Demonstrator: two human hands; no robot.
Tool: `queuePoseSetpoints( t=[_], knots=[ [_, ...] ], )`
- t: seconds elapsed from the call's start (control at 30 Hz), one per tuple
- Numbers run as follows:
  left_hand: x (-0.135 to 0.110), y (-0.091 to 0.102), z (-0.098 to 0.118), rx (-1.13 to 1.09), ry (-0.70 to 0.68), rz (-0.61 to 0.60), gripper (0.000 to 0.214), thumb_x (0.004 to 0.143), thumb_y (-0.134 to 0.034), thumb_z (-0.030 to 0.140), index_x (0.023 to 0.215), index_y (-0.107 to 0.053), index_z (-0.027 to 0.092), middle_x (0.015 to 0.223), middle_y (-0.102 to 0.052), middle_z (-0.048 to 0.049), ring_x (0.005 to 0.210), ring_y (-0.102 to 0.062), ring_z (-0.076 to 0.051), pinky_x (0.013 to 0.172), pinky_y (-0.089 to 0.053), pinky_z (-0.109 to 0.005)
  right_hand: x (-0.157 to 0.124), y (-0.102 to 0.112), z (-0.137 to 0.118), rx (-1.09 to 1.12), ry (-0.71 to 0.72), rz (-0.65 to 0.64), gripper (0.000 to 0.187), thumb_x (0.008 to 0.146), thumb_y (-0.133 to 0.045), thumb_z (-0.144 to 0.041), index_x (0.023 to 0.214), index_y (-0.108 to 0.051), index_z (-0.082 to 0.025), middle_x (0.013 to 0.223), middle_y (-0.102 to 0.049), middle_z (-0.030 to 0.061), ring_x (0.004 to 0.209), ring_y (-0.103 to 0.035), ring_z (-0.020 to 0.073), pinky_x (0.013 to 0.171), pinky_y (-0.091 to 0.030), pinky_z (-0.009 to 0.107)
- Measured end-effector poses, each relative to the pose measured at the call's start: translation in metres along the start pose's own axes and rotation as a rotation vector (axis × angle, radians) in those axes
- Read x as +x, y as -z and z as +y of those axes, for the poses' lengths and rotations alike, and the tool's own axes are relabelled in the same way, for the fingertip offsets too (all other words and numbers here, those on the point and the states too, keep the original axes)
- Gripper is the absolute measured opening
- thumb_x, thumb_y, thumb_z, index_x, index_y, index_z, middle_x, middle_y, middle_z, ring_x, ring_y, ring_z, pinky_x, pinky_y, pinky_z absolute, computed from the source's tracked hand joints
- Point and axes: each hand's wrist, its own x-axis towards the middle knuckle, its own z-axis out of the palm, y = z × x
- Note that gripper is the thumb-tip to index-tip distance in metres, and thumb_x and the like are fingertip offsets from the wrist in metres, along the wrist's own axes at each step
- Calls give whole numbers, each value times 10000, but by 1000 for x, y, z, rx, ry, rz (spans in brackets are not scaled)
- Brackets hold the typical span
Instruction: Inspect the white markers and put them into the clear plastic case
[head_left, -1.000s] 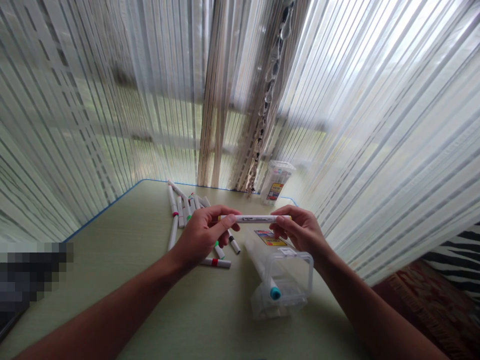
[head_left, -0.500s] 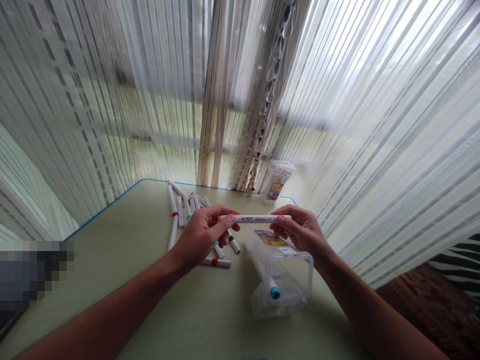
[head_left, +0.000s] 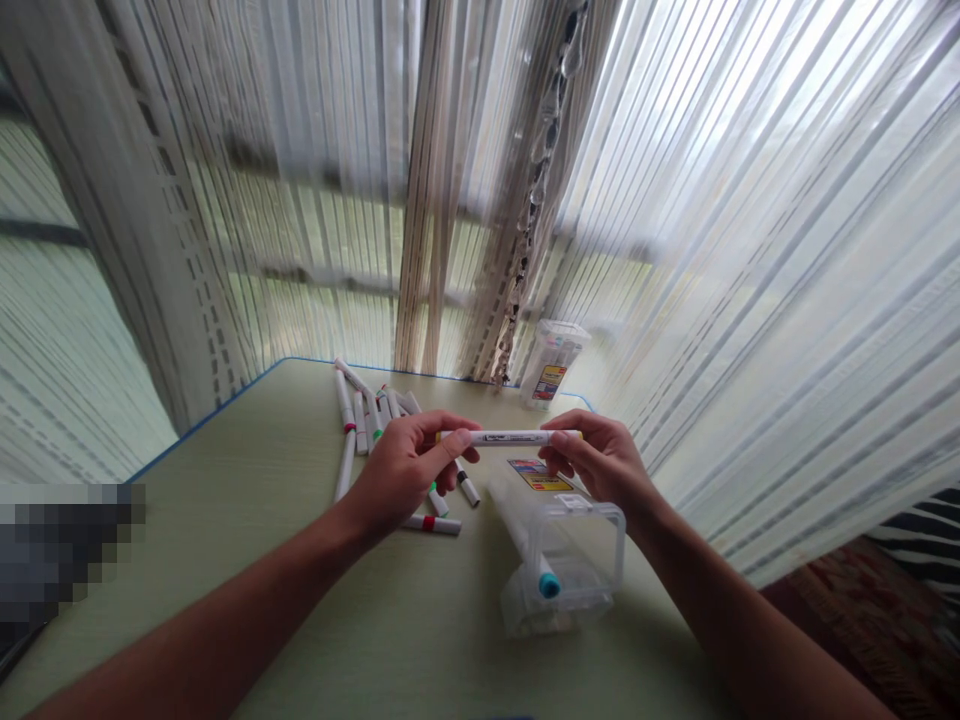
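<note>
A white marker [head_left: 514, 438] with yellow at its ends lies level between my hands, above the table. My left hand [head_left: 420, 450] pinches its left end, and my right hand [head_left: 592, 450] pinches the right end. Printed lettering on the barrel faces me. Below my right hand a clear plastic case [head_left: 577, 560] lies on its side, its open end toward me. Inside that case is a marker with a turquoise end [head_left: 550, 584]. Several loose white markers [head_left: 361, 420] with coloured bands lie beyond and beside my left hand, which partly hides them.
A second clear case [head_left: 553, 365], upright with a label, stands at the far edge of the pale green table [head_left: 285, 600]. String curtains [head_left: 337, 200] hang just behind the table. At the left edge sits a dark, pixelated object [head_left: 60, 560].
My hands and the marker hold almost the same place. The curtain at the left has shifted, showing more of the window there.
</note>
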Motion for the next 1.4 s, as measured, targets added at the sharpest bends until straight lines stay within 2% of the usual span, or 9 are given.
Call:
queuePoseSetpoints(
  t=[1.4],
  knots=[
    [1, 1, -3, -8, 9, -9, 273, 861, -648, 319, 1021, -694, 102, 783, -703, -56, 499, -533, -83, 456, -439, -204, 0, 0, 0, -15, 5, -11, 180, 800, -771, -326, 876, -738, -167, 639, -698, 29, 513, -566, 123, 459, -346, 241]
  ],
)
